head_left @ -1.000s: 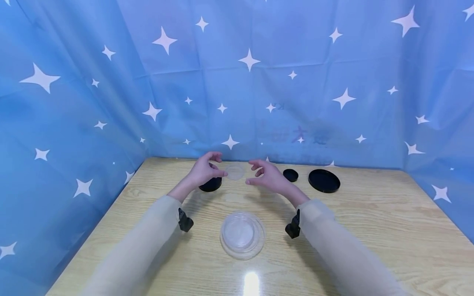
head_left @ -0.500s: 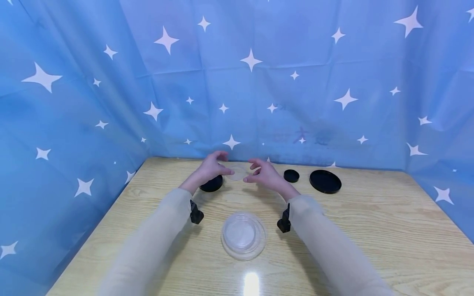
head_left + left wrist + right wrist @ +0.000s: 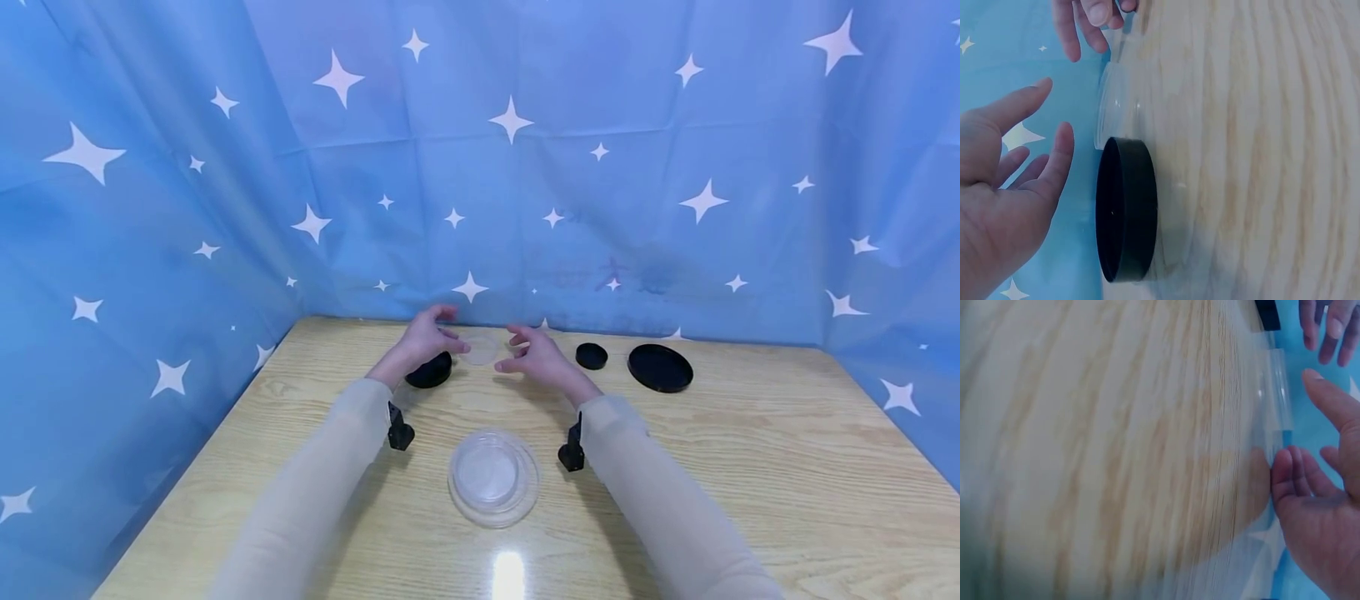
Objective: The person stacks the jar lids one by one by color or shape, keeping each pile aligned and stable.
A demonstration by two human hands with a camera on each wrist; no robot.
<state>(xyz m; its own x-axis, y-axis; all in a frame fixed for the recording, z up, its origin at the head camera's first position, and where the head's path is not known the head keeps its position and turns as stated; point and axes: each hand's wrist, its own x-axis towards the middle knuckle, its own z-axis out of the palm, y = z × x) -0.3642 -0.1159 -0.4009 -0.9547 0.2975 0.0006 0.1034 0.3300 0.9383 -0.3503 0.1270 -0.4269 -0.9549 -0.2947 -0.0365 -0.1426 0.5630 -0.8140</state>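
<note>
A clear, shallow round plastic container (image 3: 481, 351) sits near the back edge of the table, between the two hands. My left hand (image 3: 423, 342) hovers at its left side, above a black round lid-like piece (image 3: 429, 372), with fingers apart and nothing held. On the other side is my right hand (image 3: 538, 357), its fingers loosely bent around air. In the left wrist view a gap shows between the left fingertips and the clear container (image 3: 1117, 103). The right wrist view has the right fingers (image 3: 1291, 472) close to the container (image 3: 1279, 390); contact cannot be told.
A small black round piece (image 3: 592, 356) and a larger black one (image 3: 661, 367) lie right of the right hand. Nearer, a stack of clear round pieces (image 3: 487, 477) rests on the wooden table (image 3: 750, 467). A blue star-patterned curtain (image 3: 480, 167) hangs behind and at the sides.
My left hand has moved slightly right, toward the clear container, and both forearms have drawn inward. In the last half second the hands have barely moved. The objects appear in the same places.
</note>
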